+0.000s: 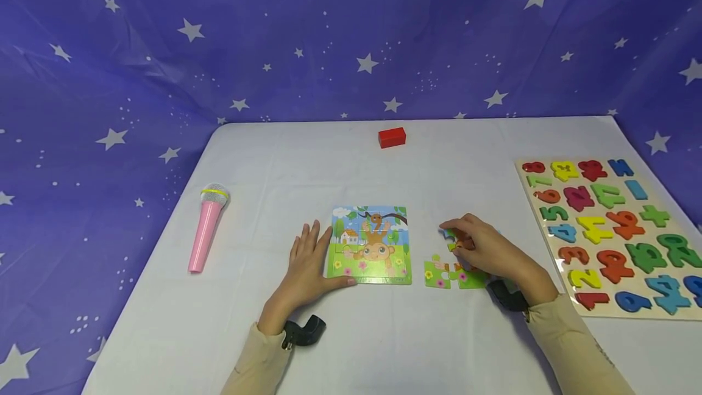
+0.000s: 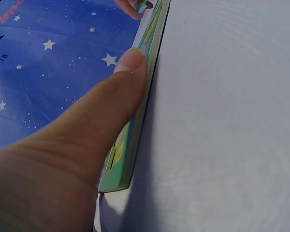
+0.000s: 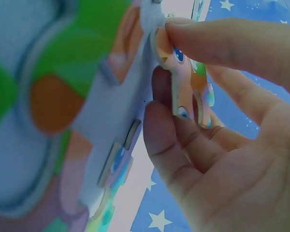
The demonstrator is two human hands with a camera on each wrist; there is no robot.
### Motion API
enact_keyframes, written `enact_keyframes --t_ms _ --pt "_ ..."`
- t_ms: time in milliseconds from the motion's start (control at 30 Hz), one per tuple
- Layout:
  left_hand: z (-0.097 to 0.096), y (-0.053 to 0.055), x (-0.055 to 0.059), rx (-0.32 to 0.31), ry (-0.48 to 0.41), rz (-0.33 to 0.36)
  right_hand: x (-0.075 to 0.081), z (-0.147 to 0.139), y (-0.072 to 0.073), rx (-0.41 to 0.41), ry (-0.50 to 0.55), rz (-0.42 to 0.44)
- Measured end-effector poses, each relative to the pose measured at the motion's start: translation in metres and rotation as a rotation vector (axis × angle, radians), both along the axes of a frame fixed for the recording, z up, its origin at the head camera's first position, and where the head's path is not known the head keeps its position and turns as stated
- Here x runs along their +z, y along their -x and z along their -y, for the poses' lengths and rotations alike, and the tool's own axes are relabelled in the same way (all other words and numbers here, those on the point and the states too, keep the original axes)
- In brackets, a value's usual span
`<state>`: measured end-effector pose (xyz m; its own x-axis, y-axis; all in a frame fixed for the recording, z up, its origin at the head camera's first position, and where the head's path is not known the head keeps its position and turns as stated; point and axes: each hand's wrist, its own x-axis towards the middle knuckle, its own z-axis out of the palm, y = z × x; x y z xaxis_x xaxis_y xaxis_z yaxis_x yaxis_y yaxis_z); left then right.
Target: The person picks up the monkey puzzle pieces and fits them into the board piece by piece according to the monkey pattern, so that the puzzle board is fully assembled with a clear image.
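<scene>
A square monkey puzzle (image 1: 378,280) lies on the table in front of the person. The left hand (image 1: 308,270) rests at its left side, fingers spread and fairly straight, with the thumb touching the front edge, as the left wrist view shows along the board (image 2: 118,175). To the right, the right hand (image 1: 488,252) pinches a puzzle piece (image 3: 182,77) with part of a face and a blue eye on it, between thumb and fingers. Beneath and beside this hand lie loose puzzle pieces (image 1: 437,275), partly hidden by it.
A pink toy microphone (image 1: 204,233) lies at the left. Toward the back edge sits a red block (image 1: 392,138). On the right is a wooden board (image 1: 554,270) of colourful numbers and symbols. A purple star-patterned cloth (image 1: 329,29) hangs behind the white table (image 1: 274,157).
</scene>
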<state>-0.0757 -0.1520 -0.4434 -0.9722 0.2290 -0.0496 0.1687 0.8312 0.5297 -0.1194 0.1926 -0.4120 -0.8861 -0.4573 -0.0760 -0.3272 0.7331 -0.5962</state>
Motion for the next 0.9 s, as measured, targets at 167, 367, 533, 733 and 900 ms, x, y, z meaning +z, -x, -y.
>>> enact_keyframes --t_ms 167,367,533,733,900 --pt "-0.0001 -0.0004 -0.0007 0.004 0.001 0.002 0.0001 0.0011 -0.0014 0.003 -0.004 -0.013" --pt "0.0000 -0.0001 -0.0009 0.003 -0.002 0.004 0.0011 0.0032 -0.0019 -0.010 -0.009 -0.022" --pt "-0.0002 0.0004 -0.0012 0.006 -0.002 0.005 0.0019 0.0038 -0.0023 -0.016 -0.005 -0.035" --pt "-0.0002 -0.0001 -0.0009 0.007 -0.005 0.001 0.0031 0.0021 -0.0016 -0.035 0.001 -0.038" --pt "0.0001 -0.0002 -0.0004 0.007 0.004 0.007 0.0041 0.0014 -0.0003 -0.032 0.019 -0.065"
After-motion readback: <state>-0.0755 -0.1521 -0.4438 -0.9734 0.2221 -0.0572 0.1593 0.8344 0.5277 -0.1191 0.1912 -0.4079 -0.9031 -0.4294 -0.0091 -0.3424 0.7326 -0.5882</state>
